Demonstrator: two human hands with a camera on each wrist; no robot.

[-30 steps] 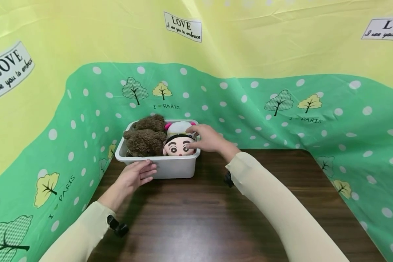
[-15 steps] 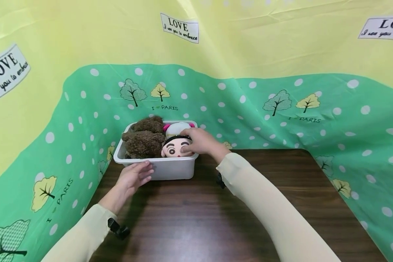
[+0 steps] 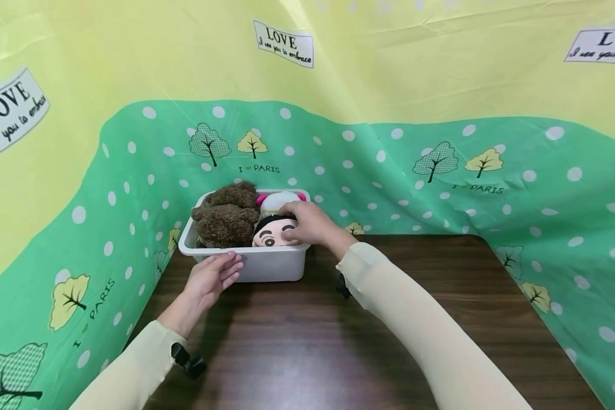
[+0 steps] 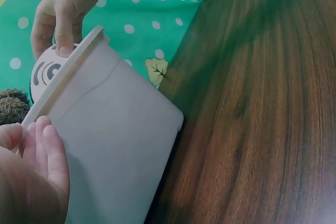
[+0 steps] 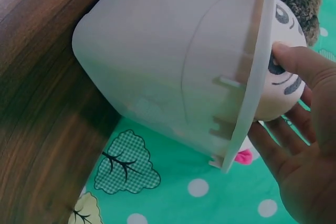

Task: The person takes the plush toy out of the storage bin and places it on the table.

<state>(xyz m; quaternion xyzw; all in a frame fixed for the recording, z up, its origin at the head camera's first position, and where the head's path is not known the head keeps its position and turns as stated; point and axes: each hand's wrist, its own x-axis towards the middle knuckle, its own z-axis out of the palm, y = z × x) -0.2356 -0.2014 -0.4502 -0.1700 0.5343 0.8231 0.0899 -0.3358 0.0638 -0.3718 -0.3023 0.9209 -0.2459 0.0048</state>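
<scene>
In the head view my right hand holds a plush doll with a pale face, thick brows and black hair, inside a white plastic tub. The right wrist view shows the thumb pressed on the doll's face and the other fingers spread behind its head. My left hand lies at the tub's front, its fairly straight fingers right at the rim. Brown furry plush toys fill the tub's left side. Behind the doll sits a white plush toy with pink sides, partly hidden by my right hand.
The tub stands at the back left of a dark wood table. A green and yellow printed cloth hangs close behind it and along both sides. Black wrist devices sit below the sleeves.
My right hand has shifted left and slightly down, and now grasps the doll. The doll's face has tilted and sits lower behind the rim. My left hand has hardly moved.
</scene>
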